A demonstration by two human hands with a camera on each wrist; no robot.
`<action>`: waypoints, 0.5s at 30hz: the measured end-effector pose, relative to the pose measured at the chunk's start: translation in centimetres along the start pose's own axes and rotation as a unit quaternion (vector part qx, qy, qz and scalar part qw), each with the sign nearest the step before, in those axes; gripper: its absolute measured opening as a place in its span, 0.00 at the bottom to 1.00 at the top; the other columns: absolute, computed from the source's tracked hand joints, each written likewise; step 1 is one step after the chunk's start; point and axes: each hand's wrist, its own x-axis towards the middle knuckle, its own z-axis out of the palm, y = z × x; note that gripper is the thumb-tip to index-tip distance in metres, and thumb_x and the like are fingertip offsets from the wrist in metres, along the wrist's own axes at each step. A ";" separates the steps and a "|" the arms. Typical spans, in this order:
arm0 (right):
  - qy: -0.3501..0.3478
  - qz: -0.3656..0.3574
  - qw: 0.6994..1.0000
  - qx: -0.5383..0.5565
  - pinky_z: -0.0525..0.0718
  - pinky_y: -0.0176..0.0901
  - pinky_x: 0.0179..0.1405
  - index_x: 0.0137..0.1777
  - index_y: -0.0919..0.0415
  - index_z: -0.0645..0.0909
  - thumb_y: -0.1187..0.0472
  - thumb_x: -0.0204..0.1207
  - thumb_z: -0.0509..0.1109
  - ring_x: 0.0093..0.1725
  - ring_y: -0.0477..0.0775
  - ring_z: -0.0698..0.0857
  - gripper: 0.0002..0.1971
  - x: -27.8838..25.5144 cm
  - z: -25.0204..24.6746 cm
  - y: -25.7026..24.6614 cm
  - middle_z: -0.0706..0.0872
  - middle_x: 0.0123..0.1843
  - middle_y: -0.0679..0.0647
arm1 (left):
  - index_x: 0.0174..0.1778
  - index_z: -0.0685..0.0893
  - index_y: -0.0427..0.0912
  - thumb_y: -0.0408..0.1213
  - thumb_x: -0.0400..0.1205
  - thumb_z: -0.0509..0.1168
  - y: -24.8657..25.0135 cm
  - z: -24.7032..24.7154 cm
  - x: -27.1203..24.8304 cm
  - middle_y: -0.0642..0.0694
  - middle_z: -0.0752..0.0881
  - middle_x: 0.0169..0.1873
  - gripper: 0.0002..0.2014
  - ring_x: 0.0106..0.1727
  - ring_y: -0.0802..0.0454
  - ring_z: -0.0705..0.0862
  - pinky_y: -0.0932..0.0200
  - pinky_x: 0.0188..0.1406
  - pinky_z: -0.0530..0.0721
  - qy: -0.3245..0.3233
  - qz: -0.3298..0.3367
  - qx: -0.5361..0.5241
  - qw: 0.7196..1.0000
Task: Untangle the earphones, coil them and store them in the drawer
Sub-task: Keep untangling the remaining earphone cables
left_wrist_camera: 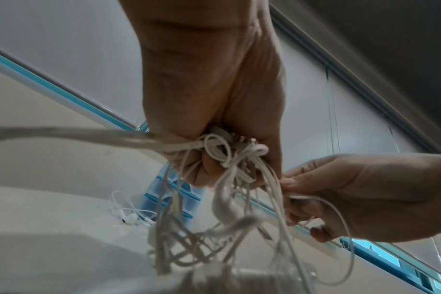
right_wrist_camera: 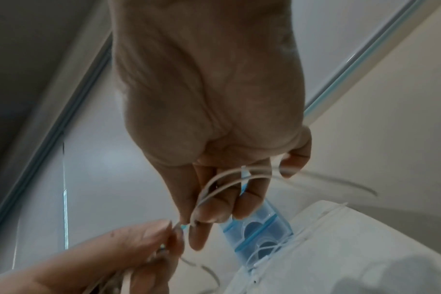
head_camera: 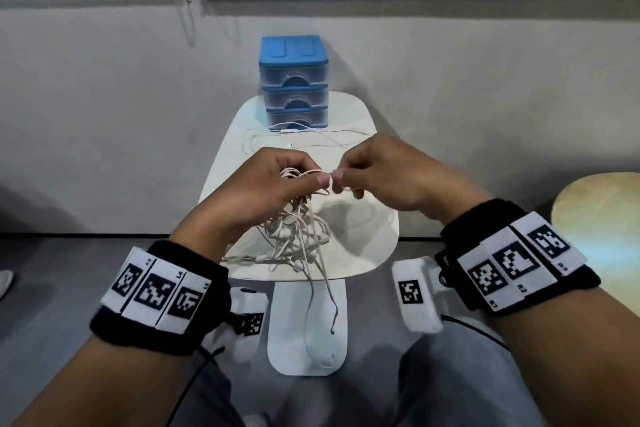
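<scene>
A tangled bundle of white earphones (head_camera: 298, 236) hangs above the small white table (head_camera: 363, 253). My left hand (head_camera: 273, 180) grips the top of the tangle (left_wrist_camera: 227, 157), fingers curled round the cords. Close beside it, my right hand (head_camera: 377, 177) pinches one cord loop (right_wrist_camera: 219, 185) pulled out of the bundle. Loose ends dangle past the table's front edge (head_camera: 329, 305). Another white earphone set (head_camera: 294, 135) lies spread out on the table in front of the blue three-drawer box (head_camera: 294, 80); all its drawers look closed.
The drawer box stands at the table's far end against a pale wall. A round wooden stool top (head_camera: 599, 218) is at the right. My knees (head_camera: 450, 374) sit under the table's near edge, beside its white base (head_camera: 304, 340).
</scene>
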 end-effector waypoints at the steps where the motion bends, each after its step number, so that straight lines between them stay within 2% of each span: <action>1: 0.008 0.000 1.000 0.014 0.70 0.32 0.28 0.42 0.58 0.90 0.54 0.84 0.71 0.27 0.39 0.74 0.12 -0.1 -0.4 -0.2 0.83 0.31 0.46 | 0.42 0.91 0.41 0.43 0.82 0.75 0.1 -0.1 -0.2 0.45 0.83 0.33 0.09 0.33 0.56 0.75 0.64 0.29 0.71 -0.013 -0.002 -0.006 1.000; 4: 0.080 -0.001 0.990 0.114 0.71 0.36 0.33 0.36 0.60 0.88 0.58 0.81 0.72 0.31 0.42 0.76 0.12 0.0 -1.4 -0.6 0.84 0.32 0.52 | 0.43 0.92 0.39 0.42 0.82 0.75 0.1 -0.3 -0.6 0.45 0.83 0.34 0.09 0.34 0.57 0.76 0.67 0.31 0.72 -0.039 -0.002 -0.015 0.999; 7: 0.210 0.002 0.966 0.152 0.75 0.42 0.34 0.33 0.59 0.90 0.61 0.72 0.74 0.33 0.49 0.81 0.08 0.3 -2.1 -0.8 0.90 0.35 0.55 | 0.43 0.93 0.40 0.41 0.83 0.74 -0.2 -0.3 -1.0 0.46 0.85 0.34 0.08 0.36 0.58 0.78 0.66 0.37 0.75 -0.044 0.002 -0.018 0.999; 9: 0.285 -0.009 0.943 0.172 0.78 0.48 0.38 0.30 0.57 0.89 0.60 0.67 0.72 0.35 0.54 0.83 0.07 0.4 -2.6 -0.7 0.90 0.35 0.54 | 0.43 0.93 0.40 0.41 0.82 0.75 -0.5 -0.4 -1.2 0.41 0.88 0.38 0.08 0.39 0.55 0.80 0.63 0.40 0.76 -0.046 -0.007 -0.028 0.999; 11: 0.367 -0.049 0.902 0.224 0.81 0.47 0.47 0.30 0.58 0.87 0.62 0.67 0.69 0.41 0.54 0.87 0.08 0.4 -3.2 -0.7 0.90 0.35 0.54 | 0.44 0.94 0.39 0.39 0.81 0.76 -0.8 -0.5 -1.4 0.41 0.90 0.39 0.07 0.39 0.56 0.81 0.66 0.39 0.77 -0.045 -0.018 -0.040 0.998; 13: 0.437 -0.096 0.836 0.317 0.83 0.49 0.53 0.30 0.57 0.82 0.67 0.72 0.65 0.48 0.59 0.91 0.12 0.3 -4.0 -0.6 0.90 0.34 0.53 | 0.45 0.95 0.39 0.38 0.81 0.76 -1.0 -0.7 -1.4 0.47 0.91 0.38 0.06 0.37 0.59 0.83 0.69 0.39 0.79 -0.045 -0.023 -0.037 0.998; 15: 0.450 -0.107 0.758 0.460 0.77 0.47 0.45 0.32 0.56 0.73 0.69 0.78 0.59 0.50 0.61 0.93 0.14 -0.2 -4.5 -0.6 0.90 0.35 0.56 | 0.45 0.95 0.41 0.40 0.81 0.76 -1.2 -0.9 -1.5 0.51 0.92 0.37 0.06 0.37 0.61 0.84 0.68 0.42 0.79 -0.043 -0.022 -0.027 0.998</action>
